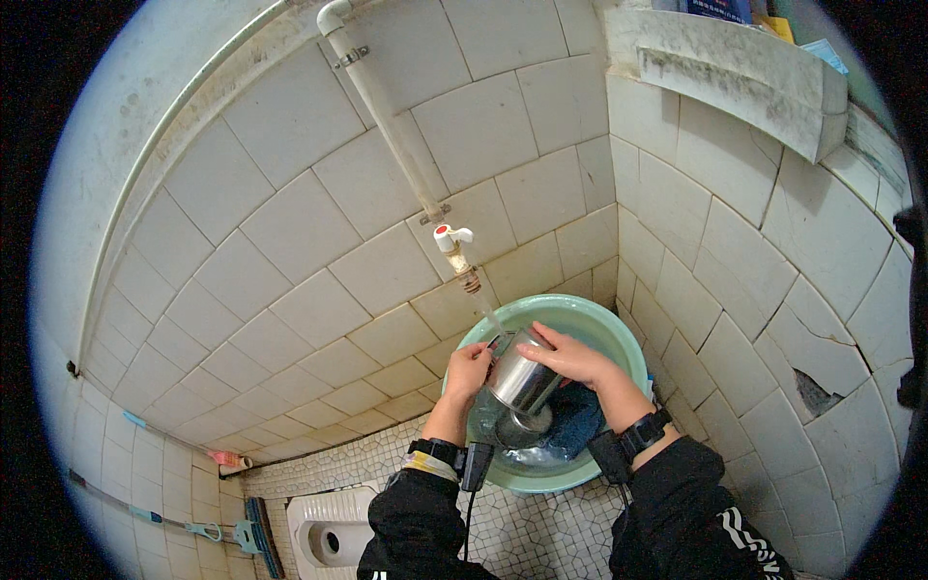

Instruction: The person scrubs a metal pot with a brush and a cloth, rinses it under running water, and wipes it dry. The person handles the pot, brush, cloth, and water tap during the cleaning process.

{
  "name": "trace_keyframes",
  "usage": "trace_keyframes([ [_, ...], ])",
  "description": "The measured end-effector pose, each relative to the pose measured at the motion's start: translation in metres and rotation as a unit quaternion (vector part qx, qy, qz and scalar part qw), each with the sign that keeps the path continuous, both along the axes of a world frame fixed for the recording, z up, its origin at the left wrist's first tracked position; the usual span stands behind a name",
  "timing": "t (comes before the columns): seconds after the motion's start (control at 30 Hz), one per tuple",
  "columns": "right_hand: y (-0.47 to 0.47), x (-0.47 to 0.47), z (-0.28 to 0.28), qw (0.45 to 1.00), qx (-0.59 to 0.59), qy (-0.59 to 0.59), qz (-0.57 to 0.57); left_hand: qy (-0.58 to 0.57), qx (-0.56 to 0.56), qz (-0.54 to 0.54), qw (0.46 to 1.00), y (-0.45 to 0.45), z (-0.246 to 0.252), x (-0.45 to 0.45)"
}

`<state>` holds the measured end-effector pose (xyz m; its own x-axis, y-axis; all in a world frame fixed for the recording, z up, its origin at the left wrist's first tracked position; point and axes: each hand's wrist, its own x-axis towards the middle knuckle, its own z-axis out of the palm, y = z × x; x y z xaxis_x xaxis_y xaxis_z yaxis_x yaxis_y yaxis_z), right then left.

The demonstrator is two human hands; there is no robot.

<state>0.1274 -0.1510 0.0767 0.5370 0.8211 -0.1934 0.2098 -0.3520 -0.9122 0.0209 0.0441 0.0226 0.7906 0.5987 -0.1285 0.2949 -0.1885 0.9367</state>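
Over a mint-green plastic basin (636, 341), a shiny stainless-steel mug (523, 380) hangs tilted between my two hands. My left hand (470, 368) pinches a dark part at the mug's left side, perhaps its handle. Around the upper right of the mug's wall, my right hand (569, 357) has its fingers spread in a grip. Water (493, 313) runs from the tap (455, 250) onto the mug's upper left. Below, a round metal piece (523, 429) and dark blue cloth (576, 417) lie in the basin's water. The mug hides part of the metal piece.
A white pipe (391, 130) runs down the tiled wall to the tap. Tiled wall (681, 290) stands close on the right, with a ledge (739, 65) above. A squat toilet (330, 533) is set in the mosaic floor at lower left, near a long-handled mop (257, 536).
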Motion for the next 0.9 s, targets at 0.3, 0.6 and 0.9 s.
trace_keyframes([
  [0.3, -0.005, 0.002, -0.001, 0.990, 0.141, 0.000, 0.032, 0.097, 0.416, -0.040, 0.903, -0.015, 0.008, -0.004],
  [0.6, -0.011, 0.001, 0.011, 0.991, 0.107, 0.083, -0.002, -0.019, 0.584, -0.075, 0.808, -0.017, 0.029, -0.007],
  [0.9, -0.008, 0.008, 0.001, 0.956, 0.214, 0.193, -0.047, -0.121, 0.383, -0.061, 0.914, -0.007, 0.028, 0.003],
])
